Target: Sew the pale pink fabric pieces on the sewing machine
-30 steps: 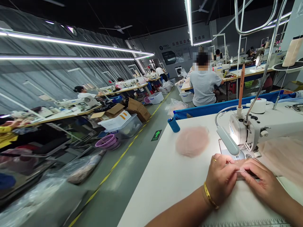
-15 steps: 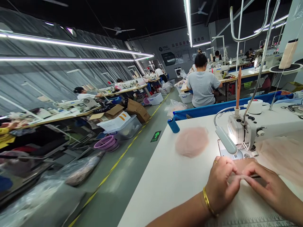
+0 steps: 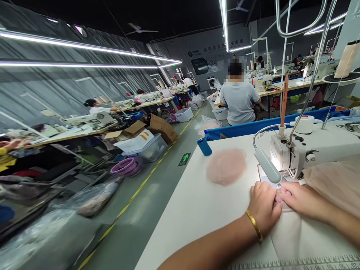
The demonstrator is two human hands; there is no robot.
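My left hand (image 3: 264, 208), with a gold bangle and a ring, lies curled on the white table (image 3: 202, 210) just in front of the sewing machine (image 3: 298, 150). My right hand (image 3: 299, 198) meets it fingertip to fingertip. Both pinch a small piece of pale pink fabric (image 3: 284, 204) close to the needle plate. More pale pink fabric (image 3: 334, 183) spreads to the right under the machine arm. A round pink pad (image 3: 226, 166) rests on the table to the upper left of my hands.
A blue thread spool (image 3: 204, 146) stands at the table's far corner, with a blue cloth rail behind it. A ruler strip (image 3: 295, 262) runs along the near edge. A person in a grey shirt (image 3: 239, 101) sits ahead. Boxes, bins and a purple basket (image 3: 125, 167) line the aisle on the left.
Both hands slid forward toward the needle plate and pressed together on the fabric piece. The view shifted slightly.
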